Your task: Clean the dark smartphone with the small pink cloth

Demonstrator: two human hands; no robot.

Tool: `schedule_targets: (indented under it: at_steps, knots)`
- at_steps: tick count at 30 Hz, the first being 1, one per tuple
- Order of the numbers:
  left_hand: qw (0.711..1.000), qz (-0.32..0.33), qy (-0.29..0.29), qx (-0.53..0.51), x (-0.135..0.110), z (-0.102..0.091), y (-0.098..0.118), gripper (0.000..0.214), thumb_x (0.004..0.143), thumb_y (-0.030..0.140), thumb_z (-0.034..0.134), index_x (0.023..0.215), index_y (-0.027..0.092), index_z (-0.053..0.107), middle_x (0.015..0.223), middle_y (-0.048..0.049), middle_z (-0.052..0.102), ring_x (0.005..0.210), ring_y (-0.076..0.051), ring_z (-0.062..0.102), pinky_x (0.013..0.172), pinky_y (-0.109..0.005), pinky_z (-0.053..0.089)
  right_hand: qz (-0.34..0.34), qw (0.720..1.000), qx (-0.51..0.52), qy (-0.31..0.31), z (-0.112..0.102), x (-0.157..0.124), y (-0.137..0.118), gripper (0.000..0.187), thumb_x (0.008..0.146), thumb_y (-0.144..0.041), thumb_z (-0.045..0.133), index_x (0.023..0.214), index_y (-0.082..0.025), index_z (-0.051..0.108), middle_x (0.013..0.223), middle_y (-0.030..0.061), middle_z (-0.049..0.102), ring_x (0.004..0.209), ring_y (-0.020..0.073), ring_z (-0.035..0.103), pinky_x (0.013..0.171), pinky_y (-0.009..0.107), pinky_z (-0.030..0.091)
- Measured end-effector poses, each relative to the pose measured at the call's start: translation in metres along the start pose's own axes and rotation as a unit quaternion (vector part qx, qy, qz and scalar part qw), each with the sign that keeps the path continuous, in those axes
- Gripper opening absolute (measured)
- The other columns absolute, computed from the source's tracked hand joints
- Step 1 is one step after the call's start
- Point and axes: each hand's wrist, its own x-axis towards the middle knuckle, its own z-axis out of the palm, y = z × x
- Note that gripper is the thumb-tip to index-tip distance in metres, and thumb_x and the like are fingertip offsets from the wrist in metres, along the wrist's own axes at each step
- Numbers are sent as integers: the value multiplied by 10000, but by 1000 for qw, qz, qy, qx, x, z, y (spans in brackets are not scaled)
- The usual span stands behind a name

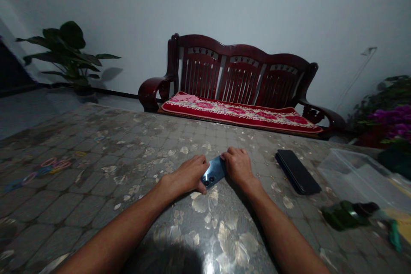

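Observation:
A blue phone (214, 172) is held between my two hands just over the patterned tabletop, its back with the round camera lenses facing up. My left hand (192, 173) grips the lens end, thumb and fingers at its edges. At the opposite end, my right hand (238, 164) has its fingers curled against the phone's edge. The phone's screen side is hidden. To the right of my right hand lies a dark phone-shaped case or wallet (297, 171), apart from it.
On the right are a clear plastic box (356, 175) and a green bottle (345, 215) lying on its side. Coloured bands (54, 165) lie at the left of the table (96, 205). Beyond stands a wooden bench (240, 72) with a red cover; a potted plant (70, 51) is at left.

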Motion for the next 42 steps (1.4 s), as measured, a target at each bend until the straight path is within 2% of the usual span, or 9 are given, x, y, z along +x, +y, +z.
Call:
schedule_targets:
  at_steps: [2,5,12,19,27,32,34,40,42]
  knots:
    - [1000,10,7,-5,1,2,-1,524,670,362,891,1120,223,661,1197,-81,591,1112,-269,561,938,-321,448,36,999,-21,1,3,4,9,252,985,-237,516,990,-217,767,977,100,682,902,216,586,819,341,314]
    - [1000,17,12,4,2,4,0,538,669,395,892,1119,202,667,1195,-97,589,1115,-281,565,939,-325,455,38,999,-17,-3,4,7,11,258,987,-225,507,1005,-218,765,985,101,682,904,216,583,816,341,312]
    - [1000,-1,4,29,2,5,10,593,680,432,882,1158,157,666,1180,-129,607,1124,-307,577,949,-344,468,-64,995,62,-38,-5,2,-12,225,964,-197,540,1016,-242,754,953,55,683,945,196,581,824,320,306]
    - [999,-18,3,27,1,3,18,592,679,430,881,1145,130,672,1196,-150,606,1144,-325,577,953,-347,467,22,1000,12,-15,-1,7,1,250,986,-227,528,1022,-241,774,982,88,691,928,214,583,822,338,302]
    - [999,-44,28,-4,2,6,24,608,649,415,896,1157,158,683,1187,-124,633,1142,-327,584,958,-355,465,-97,991,81,-31,-3,1,-10,216,968,-217,569,1020,-265,773,926,45,688,921,184,582,822,317,293]
    - [997,-65,35,-4,1,8,33,561,694,438,863,1126,126,688,1163,-147,629,1128,-339,587,926,-371,478,-7,1000,27,-6,1,4,7,224,982,-266,561,994,-254,784,951,71,693,918,208,589,838,340,296]
    - [997,-68,37,-1,0,8,36,543,718,434,850,1127,118,685,1156,-149,631,1121,-324,589,934,-360,472,10,1000,23,-5,1,3,10,247,992,-262,537,1000,-248,783,951,77,694,911,207,592,830,339,297]
    - [995,-90,36,-7,-1,10,40,498,736,436,835,1115,145,694,1137,-123,642,1114,-304,598,925,-342,476,-105,989,99,-42,-10,-9,5,233,961,-196,557,1024,-249,775,918,38,698,901,177,603,816,314,304]
    - [994,-100,39,1,0,11,41,516,741,457,827,1128,146,689,1148,-126,640,1117,-308,597,923,-347,479,-104,989,102,-41,-10,-10,9,236,966,-202,553,1020,-253,777,908,38,699,902,181,604,821,314,304]
